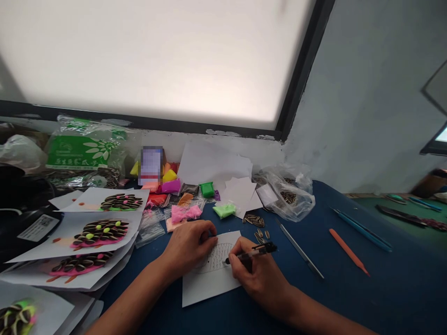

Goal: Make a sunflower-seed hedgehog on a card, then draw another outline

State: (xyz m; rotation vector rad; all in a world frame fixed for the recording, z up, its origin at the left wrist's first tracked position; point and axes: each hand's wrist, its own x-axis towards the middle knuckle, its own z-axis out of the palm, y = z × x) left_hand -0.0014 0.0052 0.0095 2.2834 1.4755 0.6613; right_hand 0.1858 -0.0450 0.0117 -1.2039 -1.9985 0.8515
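Note:
A white sheet of paper (204,292) lies at a slant on the blue table in front of me. On it is a pen-drawn rounded outline filled with rows of small marks. My right hand (256,277) is closed round a black pen (249,254), and the tip meets the paper at the drawing's right side. With bent fingers, my left hand (190,244) holds the sheet down at its upper left, covering part of the drawing. Just past the paper, several sunflower seeds (254,220) lie loose on the table.
Finished seed-and-clay pictures (101,232) are stacked at left. Behind are coloured clay packets (185,212), blank paper pieces (240,190), a green seed bag (84,151) and a clear bag of seeds (291,195). At right lie a silver craft knife (300,250), an orange tool (349,252) and a blue tool (363,229).

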